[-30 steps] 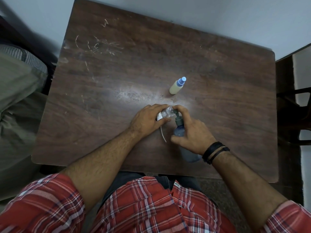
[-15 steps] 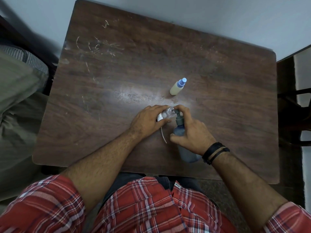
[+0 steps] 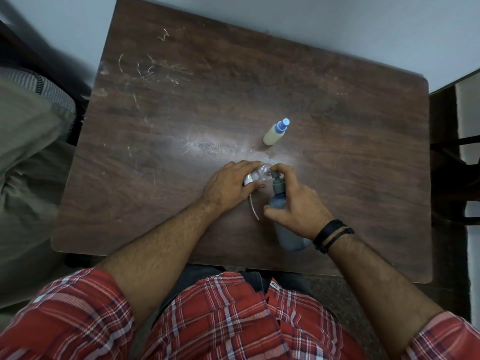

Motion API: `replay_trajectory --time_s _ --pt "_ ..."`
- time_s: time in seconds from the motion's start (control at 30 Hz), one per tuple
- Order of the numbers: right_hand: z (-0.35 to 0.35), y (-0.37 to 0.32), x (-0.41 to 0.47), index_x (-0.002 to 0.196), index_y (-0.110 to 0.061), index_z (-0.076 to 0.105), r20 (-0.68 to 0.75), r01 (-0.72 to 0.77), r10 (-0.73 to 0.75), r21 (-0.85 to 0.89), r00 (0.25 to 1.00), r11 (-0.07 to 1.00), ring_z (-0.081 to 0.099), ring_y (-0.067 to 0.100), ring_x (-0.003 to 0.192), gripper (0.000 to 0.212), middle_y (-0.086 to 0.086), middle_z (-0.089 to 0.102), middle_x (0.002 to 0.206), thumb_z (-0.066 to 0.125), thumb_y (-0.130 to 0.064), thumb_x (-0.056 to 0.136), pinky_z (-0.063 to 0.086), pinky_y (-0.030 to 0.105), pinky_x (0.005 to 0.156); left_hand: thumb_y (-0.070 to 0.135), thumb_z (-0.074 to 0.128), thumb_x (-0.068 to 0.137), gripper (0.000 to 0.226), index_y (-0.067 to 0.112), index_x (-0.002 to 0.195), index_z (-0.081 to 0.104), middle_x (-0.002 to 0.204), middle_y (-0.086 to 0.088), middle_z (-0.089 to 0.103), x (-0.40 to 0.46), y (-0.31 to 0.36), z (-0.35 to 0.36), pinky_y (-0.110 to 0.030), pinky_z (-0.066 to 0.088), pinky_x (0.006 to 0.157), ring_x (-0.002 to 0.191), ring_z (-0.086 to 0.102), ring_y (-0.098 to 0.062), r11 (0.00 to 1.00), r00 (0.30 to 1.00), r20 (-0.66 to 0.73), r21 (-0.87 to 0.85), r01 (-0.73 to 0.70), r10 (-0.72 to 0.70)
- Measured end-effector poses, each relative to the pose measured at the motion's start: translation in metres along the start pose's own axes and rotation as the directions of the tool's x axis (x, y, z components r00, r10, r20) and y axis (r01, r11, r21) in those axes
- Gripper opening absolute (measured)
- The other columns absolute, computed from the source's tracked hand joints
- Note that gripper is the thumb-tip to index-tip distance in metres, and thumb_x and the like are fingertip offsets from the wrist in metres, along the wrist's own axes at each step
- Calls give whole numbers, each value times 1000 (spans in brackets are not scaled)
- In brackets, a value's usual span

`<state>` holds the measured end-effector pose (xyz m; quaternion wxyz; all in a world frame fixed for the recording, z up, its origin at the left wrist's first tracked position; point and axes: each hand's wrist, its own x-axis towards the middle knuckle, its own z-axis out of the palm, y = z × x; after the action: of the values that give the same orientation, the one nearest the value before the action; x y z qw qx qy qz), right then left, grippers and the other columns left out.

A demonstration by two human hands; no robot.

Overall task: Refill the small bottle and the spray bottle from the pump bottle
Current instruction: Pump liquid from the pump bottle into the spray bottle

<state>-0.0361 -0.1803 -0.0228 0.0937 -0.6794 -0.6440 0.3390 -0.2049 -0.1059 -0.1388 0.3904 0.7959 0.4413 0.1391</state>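
Low over the dark scratched wooden counter [image 3: 181, 126], both forearms reach inward and the 2 hands meet near its middle. Left hand [image 3: 228, 185] lies curled, fingers closed around a small clear plastic bottle [image 3: 261, 172] with a white spray head [image 3: 248, 181] tucked beneath. Right hand [image 3: 296, 203] wraps the blue-grey pump bottle [image 3: 288, 237], forefinger on its pump head. Well beyond stands a cream spray bottle with a blue cap [image 3: 274, 133], apart.
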Motion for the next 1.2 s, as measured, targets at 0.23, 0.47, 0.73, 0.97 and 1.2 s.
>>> replay_trajectory --time_s 0.23,0.47,0.73,0.97,1.2 --pt "-2 -4 -2 145 -33 21 -1 9 -9 0 1000 1000 56 9 76 88 -15 53 94 75 -30 75 43 24 72 59 54 93 57 28 141 51 134 11 60 0 1 -1 -39 48 97 110 56 -13 1000 1000 1 2 11 -11" --pt "-2 -3 -4 145 -33 21 13 0 0 2 1000 1000 52 -2 70 88 -21 48 85 75 -30 75 36 11 65 67 44 87 67 28 140 52 132 10 61 -1 3 -3 -37 48 95 107 57 -13 1000 1000 1 -6 9 -9" --pt "-3 -5 0 133 -29 31 -9 -14 14 47 1000 999 56 6 72 73 -17 52 84 74 -25 75 40 21 66 52 58 94 55 26 142 52 135 9 60 -1 3 -3 -35 46 97 111 56 -15 1000 1000 -8 0 12 -12" --pt "-4 -6 -2 144 -36 23 -7 -11 11 19 1000 1000 56 10 79 86 -17 53 91 75 -28 75 43 26 74 52 59 93 55 26 141 52 132 8 61 -2 3 -4 -36 47 96 109 57 -15 1000 1000 -9 -7 12 -12" --pt "-4 -3 0 145 -35 23 26 -7 8 -39 1000 999 55 14 80 86 -10 53 100 74 -30 76 41 26 75 52 59 93 55 26 142 52 134 8 61 -1 4 -4 -37 46 97 111 57 -16 1000 1000 -6 -2 15 -16"
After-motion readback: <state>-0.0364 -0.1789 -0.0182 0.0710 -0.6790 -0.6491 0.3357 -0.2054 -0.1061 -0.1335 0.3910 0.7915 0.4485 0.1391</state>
